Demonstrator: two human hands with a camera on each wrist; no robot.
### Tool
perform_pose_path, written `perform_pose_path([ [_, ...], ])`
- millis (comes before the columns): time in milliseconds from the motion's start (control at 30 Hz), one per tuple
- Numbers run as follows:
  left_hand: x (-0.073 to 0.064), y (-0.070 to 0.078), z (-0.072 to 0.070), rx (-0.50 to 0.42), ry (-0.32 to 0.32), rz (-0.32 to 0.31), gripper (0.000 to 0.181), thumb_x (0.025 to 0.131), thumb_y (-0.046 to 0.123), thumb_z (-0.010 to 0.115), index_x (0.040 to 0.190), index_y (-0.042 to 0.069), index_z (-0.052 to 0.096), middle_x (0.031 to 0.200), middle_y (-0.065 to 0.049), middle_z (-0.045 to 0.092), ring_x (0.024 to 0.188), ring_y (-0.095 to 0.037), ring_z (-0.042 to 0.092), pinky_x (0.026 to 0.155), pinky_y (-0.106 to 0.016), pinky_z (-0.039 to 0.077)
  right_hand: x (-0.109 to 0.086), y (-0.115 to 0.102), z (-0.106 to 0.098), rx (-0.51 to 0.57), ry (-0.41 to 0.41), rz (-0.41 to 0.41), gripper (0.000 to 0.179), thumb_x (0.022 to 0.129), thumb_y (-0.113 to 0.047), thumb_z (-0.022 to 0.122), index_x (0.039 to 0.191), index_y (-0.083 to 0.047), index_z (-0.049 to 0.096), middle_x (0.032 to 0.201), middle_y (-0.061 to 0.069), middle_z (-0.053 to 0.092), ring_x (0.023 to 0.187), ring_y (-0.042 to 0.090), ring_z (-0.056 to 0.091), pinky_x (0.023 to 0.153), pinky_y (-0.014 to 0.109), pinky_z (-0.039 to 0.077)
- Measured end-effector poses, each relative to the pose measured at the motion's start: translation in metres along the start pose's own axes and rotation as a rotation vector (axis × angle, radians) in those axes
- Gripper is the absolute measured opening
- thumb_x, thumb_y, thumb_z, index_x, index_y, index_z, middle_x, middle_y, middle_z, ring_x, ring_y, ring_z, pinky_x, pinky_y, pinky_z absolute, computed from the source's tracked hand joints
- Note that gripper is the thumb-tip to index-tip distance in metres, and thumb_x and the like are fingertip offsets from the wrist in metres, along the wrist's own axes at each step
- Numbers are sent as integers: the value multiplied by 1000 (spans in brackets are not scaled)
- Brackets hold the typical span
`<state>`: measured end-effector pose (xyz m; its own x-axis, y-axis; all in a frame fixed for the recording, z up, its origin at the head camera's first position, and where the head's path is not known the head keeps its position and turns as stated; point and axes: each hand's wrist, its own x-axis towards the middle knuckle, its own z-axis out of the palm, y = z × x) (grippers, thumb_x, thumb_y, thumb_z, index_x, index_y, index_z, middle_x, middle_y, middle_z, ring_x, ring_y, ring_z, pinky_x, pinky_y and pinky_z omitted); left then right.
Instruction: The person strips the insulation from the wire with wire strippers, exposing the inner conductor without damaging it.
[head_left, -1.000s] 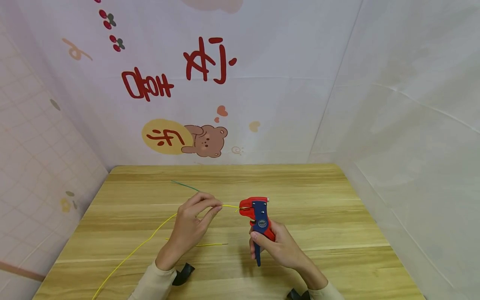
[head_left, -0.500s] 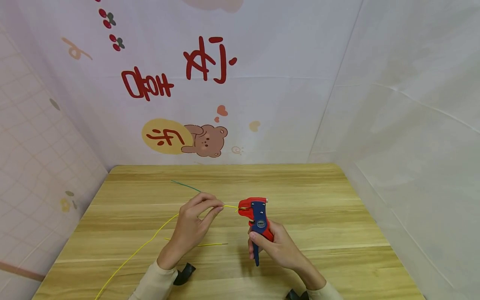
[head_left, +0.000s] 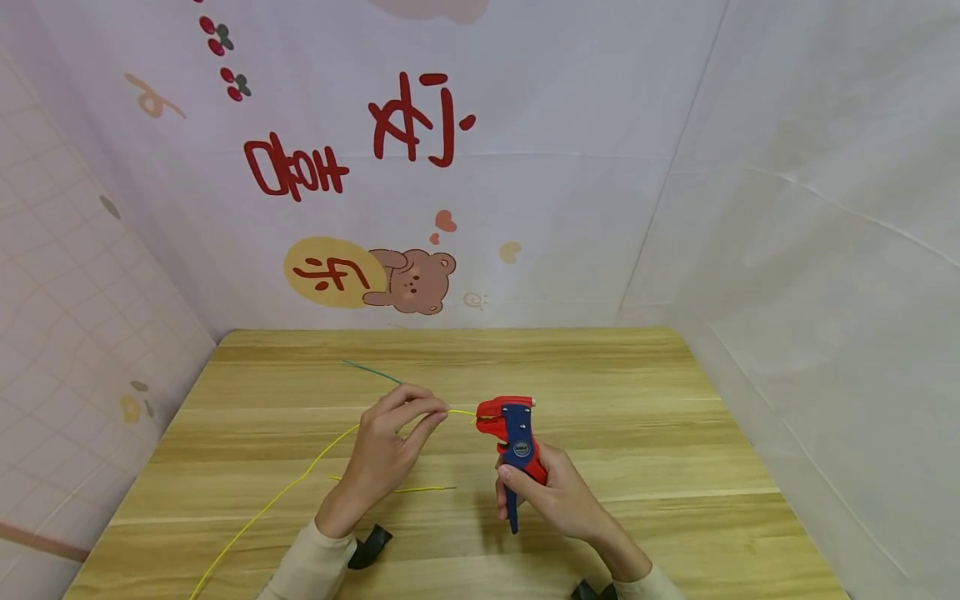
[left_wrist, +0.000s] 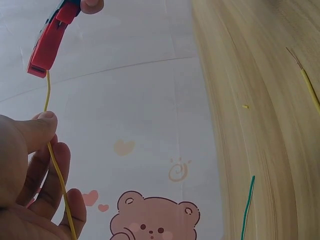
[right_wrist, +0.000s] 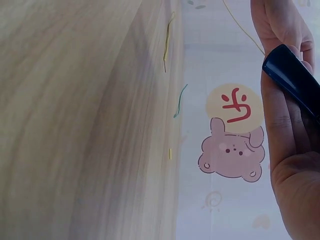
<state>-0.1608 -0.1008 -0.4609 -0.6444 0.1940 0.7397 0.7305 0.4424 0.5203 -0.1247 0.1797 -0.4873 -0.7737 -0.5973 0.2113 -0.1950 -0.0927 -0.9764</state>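
Observation:
In the head view, my left hand (head_left: 386, 437) pinches a long yellow wire (head_left: 273, 500) between thumb and fingertips, a short way from its end. That end reaches into the red jaws of a red and blue wire stripper (head_left: 516, 433). My right hand (head_left: 558, 496) grips the stripper by its handles, the head pointing left. From the left wrist, the yellow wire (left_wrist: 59, 172) runs across the fingers and up to the red stripper head (left_wrist: 47, 47). The right wrist view shows the dark blue handle (right_wrist: 292, 80) lying across the curled fingers. The wire's tip is hidden inside the jaws.
On the wooden table (head_left: 637, 400) lies a shorter yellow wire (head_left: 423, 489) with a bare copper end, partly behind the left forearm. A green wire (head_left: 367, 370) lies farther back. A tiny yellow piece (left_wrist: 245, 106) rests near them. Printed cloth walls (head_left: 555, 208) enclose the table.
The right hand and wire stripper have shifted very slightly left. The left hand has edged slightly right with the wire. Both keep their hold.

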Motion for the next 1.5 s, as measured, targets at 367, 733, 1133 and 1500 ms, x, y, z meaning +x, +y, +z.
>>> perform_pose_path([
  [367, 1, 1, 0, 0, -1, 0, 15, 90, -3, 91, 101, 7, 88, 101, -2, 79, 90, -18, 76, 88, -13, 56, 0, 3, 0, -14, 12, -3, 17, 119, -3, 50, 129, 8, 58, 91, 37, 67, 75, 23, 80, 72, 48, 71],
  [733, 1, 0, -1, 11, 1, 6, 18, 88, -5, 91, 100, 8, 87, 101, -2, 79, 91, -18, 77, 86, -20, 59, 0, 3, 0, -23, 36, 29, 17, 119, -5, 53, 131, 4, 59, 91, 35, 67, 75, 18, 80, 71, 48, 71],
  [1133, 1, -1, 0, 11, 6, 18, 21, 88, -6, 92, 99, 11, 87, 100, -1, 78, 91, -17, 76, 87, -24, 58, 0, 2, 0, -24, 35, 37, 19, 119, -6, 53, 133, 6, 59, 92, 37, 67, 76, 20, 80, 72, 50, 70],
  [1500, 1, 0, 0, -2, -8, 0, 17, 89, -5, 91, 99, 7, 86, 101, -2, 78, 93, -18, 75, 88, -24, 56, -1, 3, -1, -31, 35, 33, 20, 119, -6, 52, 134, 6, 59, 92, 37, 67, 75, 22, 80, 72, 50, 70],
])
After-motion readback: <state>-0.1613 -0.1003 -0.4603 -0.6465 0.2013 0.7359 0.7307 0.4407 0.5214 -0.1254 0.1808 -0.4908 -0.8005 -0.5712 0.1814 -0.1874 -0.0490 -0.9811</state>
